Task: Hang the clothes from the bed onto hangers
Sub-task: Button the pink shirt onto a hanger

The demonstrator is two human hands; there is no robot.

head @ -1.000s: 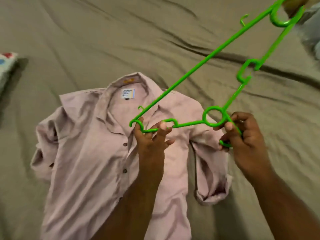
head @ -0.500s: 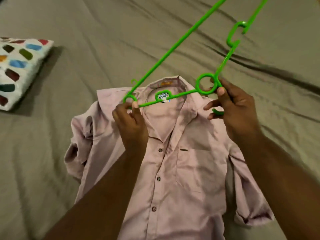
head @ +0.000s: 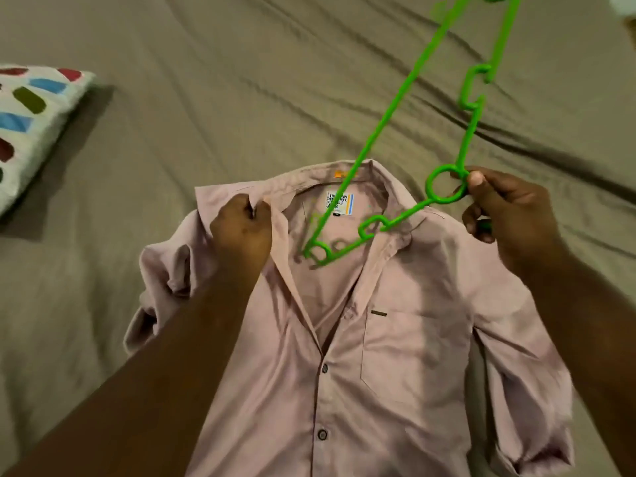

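Observation:
A pale pink button-up shirt [head: 395, 356] lies face up on the bed, collar away from me, its top buttons undone. My left hand [head: 241, 232] pinches the left collar edge and lifts it. My right hand [head: 506, 208] grips a bright green plastic hanger [head: 392, 118] at the ring near its hook. The hanger's lower corner sits inside the open neck, just below the collar label. Its far end runs up out of the frame at the top right.
The shirt rests on a wrinkled olive-brown bedsheet [head: 241, 80]. A white pillow with coloured patches [head: 31, 129] lies at the left edge. Both sleeves are bunched at the shirt's sides.
My left hand has let go of the hanger and taken hold of the collar. The hanger's lower corner has dropped into the open neck of the shirt.

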